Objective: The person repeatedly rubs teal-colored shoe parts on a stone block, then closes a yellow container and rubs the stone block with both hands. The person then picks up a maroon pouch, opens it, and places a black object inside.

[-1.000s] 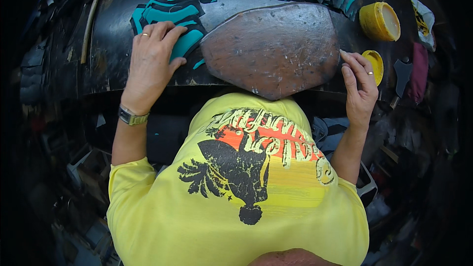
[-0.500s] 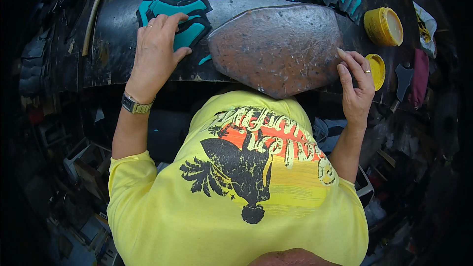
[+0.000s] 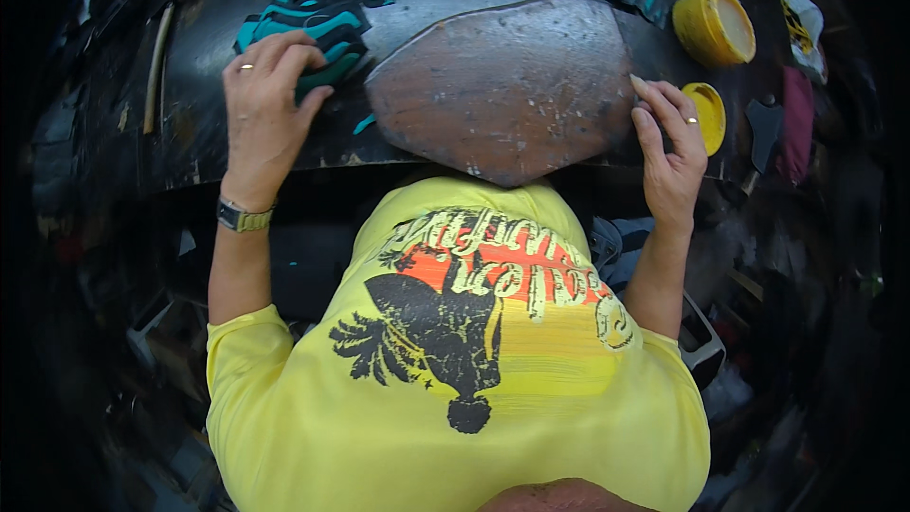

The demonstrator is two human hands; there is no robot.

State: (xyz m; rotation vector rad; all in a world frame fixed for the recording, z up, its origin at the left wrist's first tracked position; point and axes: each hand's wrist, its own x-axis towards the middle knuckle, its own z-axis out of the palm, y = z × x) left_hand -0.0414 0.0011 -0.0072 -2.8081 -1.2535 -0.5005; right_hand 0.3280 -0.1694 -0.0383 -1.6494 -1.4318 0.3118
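Several teal pcs, prob. light & bendy; pinch by edges. L hand, R hand: fingers half-curled, grip unclear.

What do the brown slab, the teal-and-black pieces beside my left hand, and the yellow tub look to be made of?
Brown slab: possibly wood or stone; worn, slight sheen, pale scuffs. Teal-and-black pieces: perhaps foam or fabric with black backing; mostly matte, thin layered edges. Yellow tub: likely plastic; smooth, rounded, coloured wall.
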